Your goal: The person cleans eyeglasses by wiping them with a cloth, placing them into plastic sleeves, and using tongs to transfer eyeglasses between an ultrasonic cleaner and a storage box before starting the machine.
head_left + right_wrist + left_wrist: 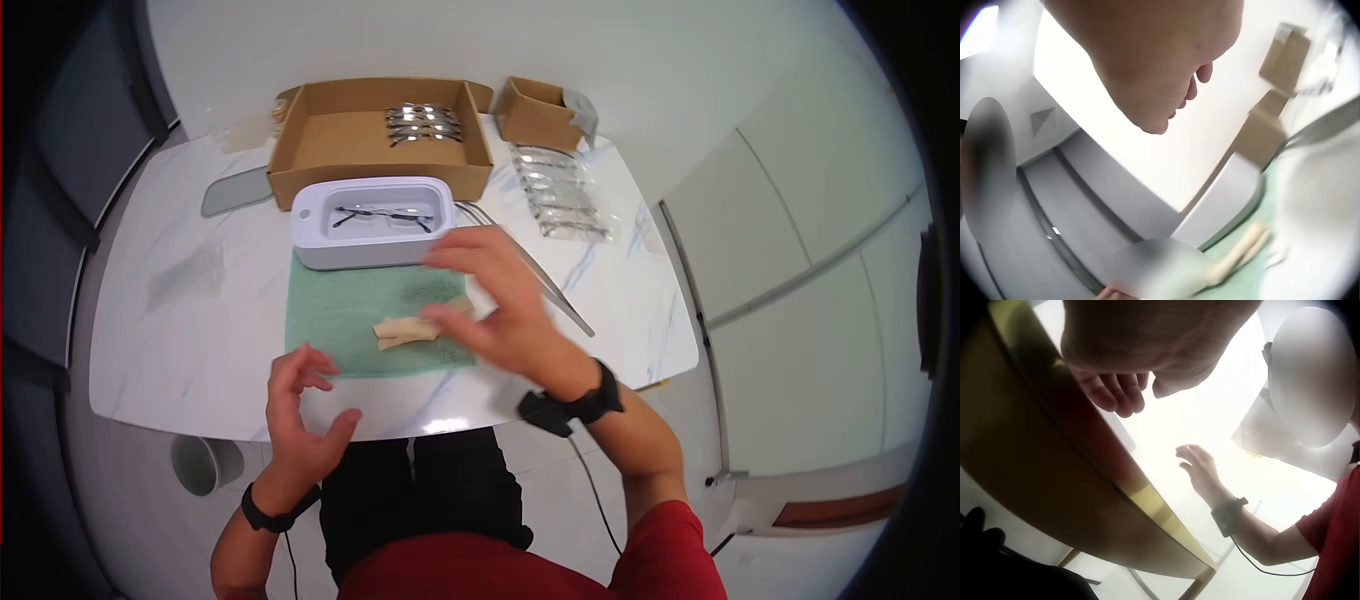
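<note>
My right hand [505,310], fingers spread and bent a little, hovers over the right part of a green mat [340,295] with nothing in its grasp. Below it lies a folded cream cloth [405,331], its right end partly hidden by the thumb. The right wrist view shows the cloth [1241,253] on the mat too. Near the table's front edge, my left hand [305,415] has thumb and fingers apart and holds nothing. Behind the mat stands a white ultrasonic cleaner [372,255], with a pair of eyeglasses [385,214] lying in its basin.
An open cardboard box [330,130] behind the cleaner contains several eyeglasses [425,125]. To its right are a smaller box [535,115] and bagged glasses [565,195]. Long metal tweezers [565,308] lie beside the right hand. A grey lid [235,192] and plastic bag [190,275] are left.
</note>
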A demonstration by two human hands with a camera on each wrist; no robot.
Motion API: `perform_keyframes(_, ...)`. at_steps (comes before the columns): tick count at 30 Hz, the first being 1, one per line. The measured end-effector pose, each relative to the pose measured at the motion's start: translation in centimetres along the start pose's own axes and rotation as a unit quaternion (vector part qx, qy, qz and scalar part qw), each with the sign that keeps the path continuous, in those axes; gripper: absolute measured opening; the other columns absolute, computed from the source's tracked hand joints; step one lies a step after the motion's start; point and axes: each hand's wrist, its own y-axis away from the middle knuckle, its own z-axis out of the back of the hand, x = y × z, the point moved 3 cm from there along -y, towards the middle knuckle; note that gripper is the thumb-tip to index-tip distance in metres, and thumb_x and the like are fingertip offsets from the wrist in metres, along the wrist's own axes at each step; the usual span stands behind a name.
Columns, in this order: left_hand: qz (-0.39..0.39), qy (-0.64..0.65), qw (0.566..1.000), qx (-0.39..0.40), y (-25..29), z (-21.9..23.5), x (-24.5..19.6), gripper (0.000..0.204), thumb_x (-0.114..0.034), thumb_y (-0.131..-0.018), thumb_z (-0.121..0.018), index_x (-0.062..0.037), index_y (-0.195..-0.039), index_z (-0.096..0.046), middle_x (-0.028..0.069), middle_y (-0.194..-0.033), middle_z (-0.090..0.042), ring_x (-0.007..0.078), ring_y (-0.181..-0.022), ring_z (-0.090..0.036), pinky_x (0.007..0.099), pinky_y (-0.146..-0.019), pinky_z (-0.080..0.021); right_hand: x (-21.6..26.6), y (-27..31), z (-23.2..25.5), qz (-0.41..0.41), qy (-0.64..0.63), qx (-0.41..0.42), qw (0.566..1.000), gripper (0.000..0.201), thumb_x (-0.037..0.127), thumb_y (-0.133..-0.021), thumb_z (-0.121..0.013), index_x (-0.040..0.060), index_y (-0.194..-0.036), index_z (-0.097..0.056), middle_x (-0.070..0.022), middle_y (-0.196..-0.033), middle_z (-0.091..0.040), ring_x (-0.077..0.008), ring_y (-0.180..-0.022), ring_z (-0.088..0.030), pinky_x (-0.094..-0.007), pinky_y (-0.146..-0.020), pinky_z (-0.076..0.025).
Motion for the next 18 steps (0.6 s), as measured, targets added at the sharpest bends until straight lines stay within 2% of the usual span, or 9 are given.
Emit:
perform_keyframes(2, -0.076, -0.022, 0.997, 0.02, -1.7, -0.4, -1.7, 0.085, -0.016, -0.081, -0.083, -0.0028, -0.15, -0.035, 0.0202, -0.136, -0.051, 0.029, -0.117, -0.06, 0.0383, -0.09, -0.052, 1.9, -0.9, -3.4, 0.016, -0.081, 0.031, 0.996, 0.06, 0.022, -0.081, -0.083, 0.0032, -0.132, -0.059, -0.0181, -0.128, -0.058, -0.0356, -0.116, -0.057, -0.0432, -0.096, -0.049)
perform_keyframes(4, -0.132, -0.019, 0.991, 0.008, -3.5, -0.7, -2.6, 0.109, -0.04, -0.078, -0.087, -0.0058, -0.158, -0.021, 0.0219, -0.156, -0.032, 0.0355, -0.135, -0.048, 0.0483, -0.103, -0.046, 2.6, -1.8, -6.2, 0.01, -0.154, 0.025, 0.988, 0.066, 0.025, -0.083, -0.082, 0.0036, -0.139, -0.054, -0.019, -0.132, -0.055, -0.0362, -0.121, -0.053, -0.0441, -0.099, -0.047)
perform_keyframes(8, -0.13, -0.028, 0.991, -0.007, -6.3, -2.2, -2.2, 0.112, -0.042, -0.075, -0.089, -0.0054, -0.157, -0.023, 0.0229, -0.159, -0.028, 0.0376, -0.142, -0.042, 0.0523, -0.109, -0.042, 2.7, -3.1, -7.6, -0.011, -0.274, 0.028, 0.961, 0.08, 0.036, -0.086, -0.08, 0.0051, -0.151, -0.043, -0.0197, -0.142, -0.047, -0.0362, -0.132, -0.046, -0.0446, -0.107, -0.042)
perform_keyframes(10, -0.215, -0.123, 0.966, 0.078, -7.1, -3.4, -1.5, 0.125, -0.036, -0.073, -0.091, -0.0022, -0.162, -0.01, 0.0253, -0.165, -0.013, 0.0534, -0.148, -0.014, 0.0608, -0.111, -0.029, 2.0, -3.4, -7.5, -0.069, -0.328, 0.043, 0.941, 0.081, 0.038, -0.084, -0.081, 0.0038, -0.148, -0.046, -0.0186, -0.146, -0.045, -0.0353, -0.136, -0.043, -0.0458, -0.11, -0.04)
perform_keyframes(12, -0.221, -0.099, 0.967, 0.081, -8.4, -4.6, -1.6, 0.12, -0.039, -0.073, -0.091, -0.0037, -0.16, -0.016, 0.0245, -0.162, -0.019, 0.0479, -0.146, -0.023, 0.0577, -0.111, -0.033, 1.2, -3.6, -7.4, -0.009, -0.35, 0.128, 0.928, 0.08, 0.023, -0.076, -0.083, 0.0023, -0.146, -0.05, -0.0191, -0.146, -0.044, -0.0363, -0.132, -0.047, -0.0452, -0.109, -0.041)
perform_keyframes(13, -0.228, -0.069, 0.967, 0.089, -9.0, -5.4, -1.8, 0.116, -0.042, -0.072, -0.09, -0.0051, -0.158, -0.022, 0.0238, -0.159, -0.026, 0.0425, -0.143, -0.032, 0.0546, -0.11, -0.037, 1.3, -3.5, -7.0, -0.07, -0.436, 0.199, 0.875, 0.068, 0.023, -0.078, -0.081, 0.0028, -0.138, -0.058, -0.0193, -0.141, -0.05, -0.0372, -0.131, -0.049, -0.047, -0.11, -0.041)
perform_keyframes(14, -0.233, -0.038, 0.967, 0.098, -9.4, -5.9, -1.8, 0.111, -0.044, -0.072, -0.09, -0.0065, -0.156, -0.028, 0.023, -0.156, -0.032, 0.037, -0.141, -0.042, 0.0515, -0.109, -0.041, 0.4, -3.4, -7.2, -0.067, -0.44, 0.203, 0.872, 0.068, 0.023, -0.078, -0.081, 0.0028, -0.138, -0.058, -0.0193, -0.141, -0.05, -0.0372, -0.131, -0.049, -0.047, -0.11, -0.041)
perform_keyframes(16, -0.209, -0.113, 0.965, 0.113, -9.3, -5.7, -2.3, 0.097, -0.037, -0.073, -0.09, -0.0079, -0.151, -0.04, 0.0229, -0.154, -0.035, 0.0365, -0.138, -0.045, 0.0502, -0.108, -0.043, -0.6, -3.2, -8.0, 0.111, -0.414, 0.266, 0.863, 0.041, 0.024, -0.084, -0.076, 0.0075, -0.121, -0.068, -0.019, -0.136, -0.058, -0.0362, -0.129, -0.053, -0.0485, -0.105, -0.045)
perform_keyframes(18, -0.197, -0.076, 0.968, 0.133, -9.7, -5.9, -1.7, 0.083, -0.032, -0.073, -0.089, -0.0085, -0.142, -0.05, 0.022, -0.148, -0.042, 0.0357, -0.135, -0.047, 0.0486, -0.106, -0.043, -1.5, -2.3, -8.8, 0.056, -0.451, 0.269, 0.849, 0.039, 0.024, -0.084, -0.075, 0.007, -0.118, -0.07, -0.0182, -0.134, -0.059, -0.0356, -0.124, -0.056, -0.0476, -0.102, -0.046)
